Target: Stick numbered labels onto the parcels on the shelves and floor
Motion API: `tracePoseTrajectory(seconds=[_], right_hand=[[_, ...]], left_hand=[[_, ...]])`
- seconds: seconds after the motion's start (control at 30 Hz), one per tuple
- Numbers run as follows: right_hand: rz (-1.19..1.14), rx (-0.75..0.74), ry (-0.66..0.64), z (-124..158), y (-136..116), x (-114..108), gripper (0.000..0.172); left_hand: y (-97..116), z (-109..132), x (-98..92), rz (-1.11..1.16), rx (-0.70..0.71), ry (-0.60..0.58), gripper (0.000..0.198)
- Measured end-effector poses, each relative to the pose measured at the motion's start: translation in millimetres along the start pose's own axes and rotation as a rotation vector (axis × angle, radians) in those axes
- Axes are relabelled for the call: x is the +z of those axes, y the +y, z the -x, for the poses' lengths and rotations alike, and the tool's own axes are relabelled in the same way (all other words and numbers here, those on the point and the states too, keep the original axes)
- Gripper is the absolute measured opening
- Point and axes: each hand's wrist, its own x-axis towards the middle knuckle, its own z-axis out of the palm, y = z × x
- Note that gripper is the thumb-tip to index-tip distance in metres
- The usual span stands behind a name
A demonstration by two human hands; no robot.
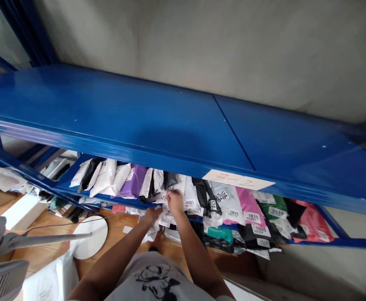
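My left hand (153, 214) is closed on a crumpled white plastic parcel bag (151, 234) that hangs below the shelf's front edge. Close to its right, my right hand (176, 200) has its fingers curled at the row of parcels; whatever is in them is hidden. Between the hands shows part of a white label, mostly covered. Just right of my right hand lies a white parcel marked 4001 (189, 200). To the left are a purple parcel (133, 182) and several white ones, including a plump white parcel (105, 177).
Above the parcels runs a blue metal shelf (123, 113) with a paper sign (237, 179) on its edge. Rightward lie a pink parcel (247, 207), a green parcel (277, 209) and a red parcel (314, 221). A white fan (1, 242) and a round white base (89, 238) stand lower left.
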Motion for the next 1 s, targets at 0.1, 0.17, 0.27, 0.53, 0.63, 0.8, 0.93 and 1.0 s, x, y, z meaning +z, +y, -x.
tracePoseTrajectory(seconds=[0.1, 0.17, 0.27, 0.53, 0.63, 0.8, 0.93, 1.0], right_hand=[[-0.008, 0.005, 0.035, 1.4, -0.8, -3.7, 0.021], [-0.015, 0.015, 0.077, 1.4, -2.8, -11.4, 0.013], [-0.015, 0.021, 0.182, -6.6, -6.7, -29.4, 0.022], [0.11, -0.271, -0.036, -40.0, 1.8, -47.0, 0.014], [0.113, -0.254, -0.039, -37.5, 6.6, -42.0, 0.019], [0.111, -0.276, -0.063, -35.2, 8.1, -42.0, 0.022], [0.112, -0.328, -0.102, -35.0, 4.7, -46.5, 0.021], [0.116, -0.333, -0.113, -33.6, 0.4, -47.4, 0.02]], left_hand=[[9.6, 25.2, -19.6, -0.361, 0.164, -0.124, 0.027], [28.7, 31.9, -26.4, -0.516, 0.319, -0.143, 0.018], [66.5, 20.0, -22.2, -0.794, 0.549, -0.176, 0.024], [86.0, -22.2, -18.0, -1.331, 0.497, -0.061, 0.024], [75.7, -18.1, -27.2, -1.351, 0.517, -0.03, 0.03], [79.3, -18.6, -25.8, -1.455, 0.641, -0.107, 0.033], [83.4, -19.5, -30.0, -1.494, 0.581, -0.057, 0.031], [80.8, -18.1, -34.2, -1.498, 0.571, -0.043, 0.029]])
